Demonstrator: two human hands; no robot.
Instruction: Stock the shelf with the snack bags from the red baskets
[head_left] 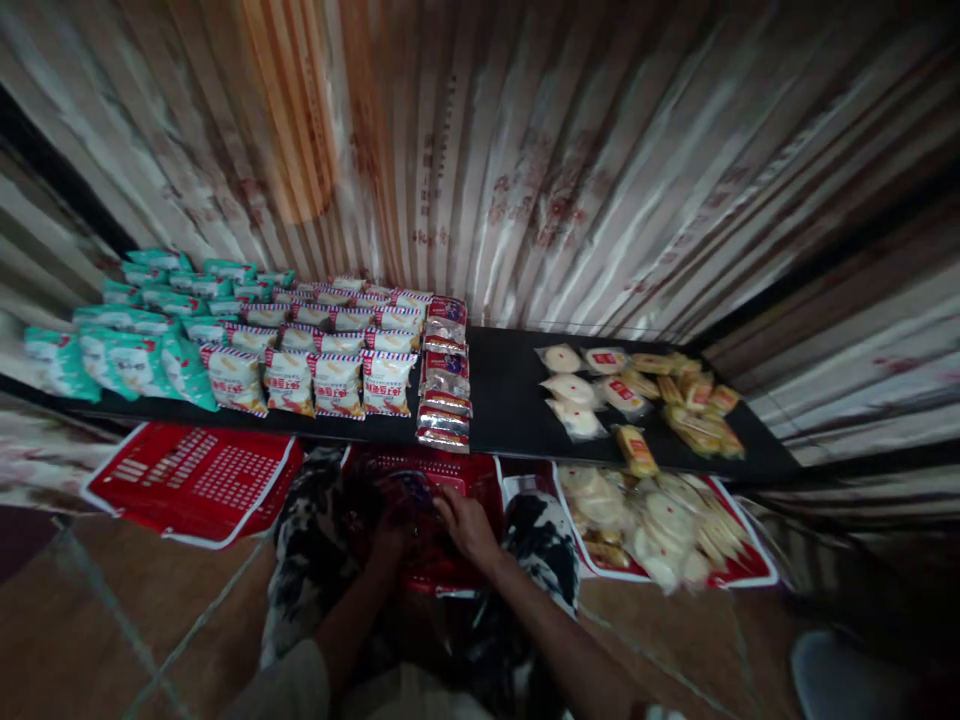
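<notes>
Both my hands are down in the middle red basket (450, 580), between my knees. My right hand (466, 522) has its thumb and fingers closed at the edge of a dark, purplish snack packet (409, 492). My left hand (388, 540) is at the near left side of the packet, in deep shadow, and its fingers cannot be made out. Above the basket, on the black shelf (502, 390), a column of red, purple and silver packets (445, 375) stands at the right end of the rows of white snack bags (341, 385).
Teal bags (135, 360) fill the shelf's left end. Round white packaged cakes (570, 390) and yellow packs (697, 425) lie on its right. Beneath are a left red basket (259, 490) and a right basket (761, 560) heaped with packaged cakes. A striped curtain (510, 180) hangs behind.
</notes>
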